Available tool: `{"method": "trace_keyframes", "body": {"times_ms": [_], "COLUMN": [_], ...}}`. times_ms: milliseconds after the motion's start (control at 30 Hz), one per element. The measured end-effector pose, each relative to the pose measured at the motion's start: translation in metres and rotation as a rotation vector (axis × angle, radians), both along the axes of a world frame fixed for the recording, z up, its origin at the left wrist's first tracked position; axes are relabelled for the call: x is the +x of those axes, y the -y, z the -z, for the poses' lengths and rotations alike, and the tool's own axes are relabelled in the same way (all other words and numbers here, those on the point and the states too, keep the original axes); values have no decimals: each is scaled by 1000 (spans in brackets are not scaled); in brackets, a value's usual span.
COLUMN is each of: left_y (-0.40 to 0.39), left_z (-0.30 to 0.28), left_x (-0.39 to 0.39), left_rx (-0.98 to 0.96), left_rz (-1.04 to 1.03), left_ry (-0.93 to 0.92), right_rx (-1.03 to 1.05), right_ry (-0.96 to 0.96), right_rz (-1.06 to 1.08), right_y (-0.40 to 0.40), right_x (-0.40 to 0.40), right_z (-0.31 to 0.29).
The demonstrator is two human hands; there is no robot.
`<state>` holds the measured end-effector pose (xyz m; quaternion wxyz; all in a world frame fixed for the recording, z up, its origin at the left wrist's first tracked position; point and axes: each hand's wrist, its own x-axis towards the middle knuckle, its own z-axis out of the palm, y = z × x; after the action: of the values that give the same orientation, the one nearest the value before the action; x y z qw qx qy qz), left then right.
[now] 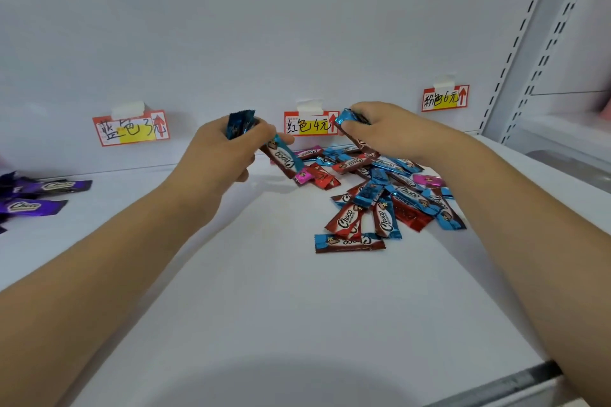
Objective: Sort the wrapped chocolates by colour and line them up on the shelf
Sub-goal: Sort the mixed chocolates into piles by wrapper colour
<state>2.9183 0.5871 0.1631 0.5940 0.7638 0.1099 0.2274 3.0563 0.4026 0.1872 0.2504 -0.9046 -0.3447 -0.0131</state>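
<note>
Here, left hand (pixel 228 150) fingers curled tight round bunch of blue chocolates (pixel 239 124), one more (pixel 281 157) slanting down from fingertips. Right hand (pixel 390 132) pinches another blue chocolate (pixel 350 117), fingers bent. Mixed pile (pixel 380 195) lies on shelf (pixel 264 274) just below right hand. Purple chocolates (pixel 36 195) far left.
</note>
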Motion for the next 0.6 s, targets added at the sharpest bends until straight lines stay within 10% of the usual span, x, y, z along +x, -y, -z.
{"method": "trace_keyframes", "body": {"times_ms": [233, 600], "left_y": [-6, -2], "left_z": [5, 20], "left_x": [7, 9], "left_rx": [-196, -105], "left_rz": [-44, 25], "left_ry": [-51, -138], "right_rx": [214, -238], "right_ry": [-207, 50], "right_rz": [-14, 159], "right_y": [-7, -11], "right_x": [3, 14], "right_z": [9, 22]}}
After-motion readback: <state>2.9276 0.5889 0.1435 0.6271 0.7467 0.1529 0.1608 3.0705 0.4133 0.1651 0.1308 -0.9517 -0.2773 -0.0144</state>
